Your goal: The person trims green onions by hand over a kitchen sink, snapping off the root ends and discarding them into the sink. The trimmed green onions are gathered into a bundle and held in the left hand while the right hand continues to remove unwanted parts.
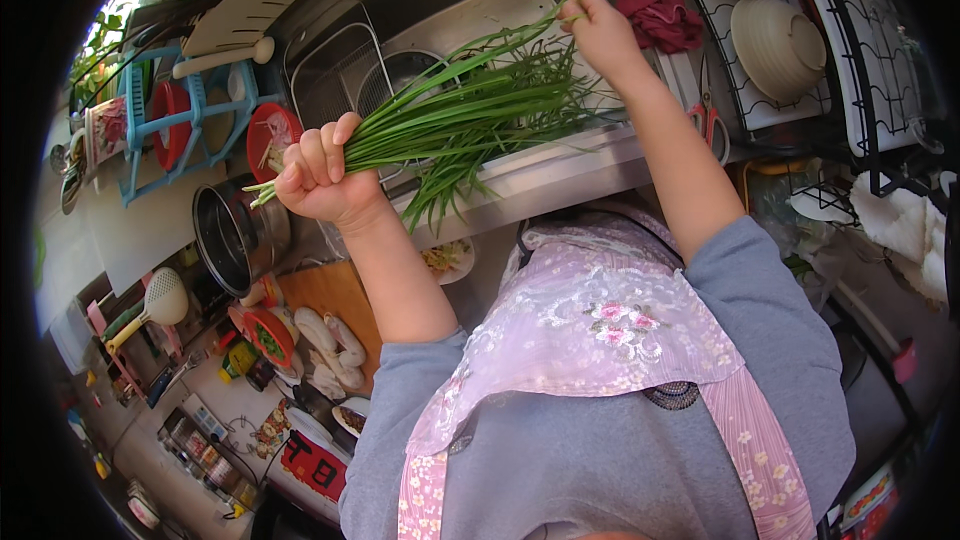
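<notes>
A bunch of long green Chinese chives (450, 116) stretches over the front edge of a stainless steel sink (517, 172). My left hand (328, 169) is closed around the pale stem ends, which stick out past the fist. At the far leaf tips, my right hand (596, 30) pinches a few blades between thumb and fingers. Some leaves droop over the sink's rim. Behind the bunch, a wire basket (330, 82) and a round strainer or bowl, partly hidden by the leaves, stand in the sink.
A dark red cloth (660, 11) and red-handled scissors (709, 124) lie right of the sink. Bowls (780, 49) rest on a rack beyond. To the left are a red bowl (274, 135), a steel pot (236, 236), a blue rack (191, 109) and a wooden cutting board (330, 292).
</notes>
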Tool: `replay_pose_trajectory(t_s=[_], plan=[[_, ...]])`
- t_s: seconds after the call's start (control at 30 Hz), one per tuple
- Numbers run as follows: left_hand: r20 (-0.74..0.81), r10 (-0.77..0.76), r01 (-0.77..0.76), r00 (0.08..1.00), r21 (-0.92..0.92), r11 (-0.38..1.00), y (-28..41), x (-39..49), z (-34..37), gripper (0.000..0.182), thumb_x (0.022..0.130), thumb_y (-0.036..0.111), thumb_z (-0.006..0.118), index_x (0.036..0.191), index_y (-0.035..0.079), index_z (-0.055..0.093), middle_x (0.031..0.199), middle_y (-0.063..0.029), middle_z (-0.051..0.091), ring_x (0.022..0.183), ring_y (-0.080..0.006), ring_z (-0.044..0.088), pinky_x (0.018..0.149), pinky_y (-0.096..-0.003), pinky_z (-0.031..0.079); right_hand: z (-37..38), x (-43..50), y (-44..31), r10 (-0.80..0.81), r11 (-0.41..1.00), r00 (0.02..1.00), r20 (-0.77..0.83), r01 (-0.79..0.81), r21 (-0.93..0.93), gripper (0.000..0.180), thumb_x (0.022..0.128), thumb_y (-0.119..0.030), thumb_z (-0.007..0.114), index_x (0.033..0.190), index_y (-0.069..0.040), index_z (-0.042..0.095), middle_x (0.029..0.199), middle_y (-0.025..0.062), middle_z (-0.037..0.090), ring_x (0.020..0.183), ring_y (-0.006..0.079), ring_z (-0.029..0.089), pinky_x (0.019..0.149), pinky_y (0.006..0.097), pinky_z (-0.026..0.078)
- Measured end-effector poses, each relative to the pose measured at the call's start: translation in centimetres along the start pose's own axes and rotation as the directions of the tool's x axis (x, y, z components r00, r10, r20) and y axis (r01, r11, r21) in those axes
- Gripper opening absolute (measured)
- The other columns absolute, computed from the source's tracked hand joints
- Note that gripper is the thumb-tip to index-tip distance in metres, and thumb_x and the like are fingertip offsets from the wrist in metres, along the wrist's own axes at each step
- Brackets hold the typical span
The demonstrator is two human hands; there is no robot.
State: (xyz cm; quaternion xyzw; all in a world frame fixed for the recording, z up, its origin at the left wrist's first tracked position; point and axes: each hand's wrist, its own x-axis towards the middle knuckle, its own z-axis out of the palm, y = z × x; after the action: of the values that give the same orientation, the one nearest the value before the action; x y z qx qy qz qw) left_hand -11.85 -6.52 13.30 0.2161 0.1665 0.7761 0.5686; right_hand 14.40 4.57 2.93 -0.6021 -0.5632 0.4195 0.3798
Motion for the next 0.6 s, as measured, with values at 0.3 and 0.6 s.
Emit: replay_pose_trajectory(t_s=[0.3,0.6], plan=[[0.065,-0.058,0.055,0.996,0.052,0.997,-0.3,0.0,0.4,0.031,0.062,0.018,0.052,0.042,0.016,0.029,0.041,0.0044,0.03,0.041,-0.0083,0.032,0.063,-0.0265,0.035,-2.9,-0.4,-4.0,-0.097,0.175,0.777,0.622,-0.602,0.78,0.021,0.09,-0.017,0.041,0.105,-0.004,0.049,0.069,-0.0005,0.049,0.052,0.0034,0.037,0.048,0.0163,0.031],[-0.039,0.02,-0.022,0.999,-0.042,0.999,0.8,0.2,-0.8,0.03,0.061,0.016,0.05,0.043,0.017,0.026,0.042,0.0042,0.028,0.041,-0.0081,0.03,0.064,-0.0261,0.035,-0.5,1.2,0.5,-0.09,0.973,0.995,-0.042,0.079,-0.216,0.028,0.085,-0.024,0.045,0.106,-0.006,0.049,0.072,0.0073,0.059,0.069,0.0212,0.055,0.064,0.0336,0.043]])
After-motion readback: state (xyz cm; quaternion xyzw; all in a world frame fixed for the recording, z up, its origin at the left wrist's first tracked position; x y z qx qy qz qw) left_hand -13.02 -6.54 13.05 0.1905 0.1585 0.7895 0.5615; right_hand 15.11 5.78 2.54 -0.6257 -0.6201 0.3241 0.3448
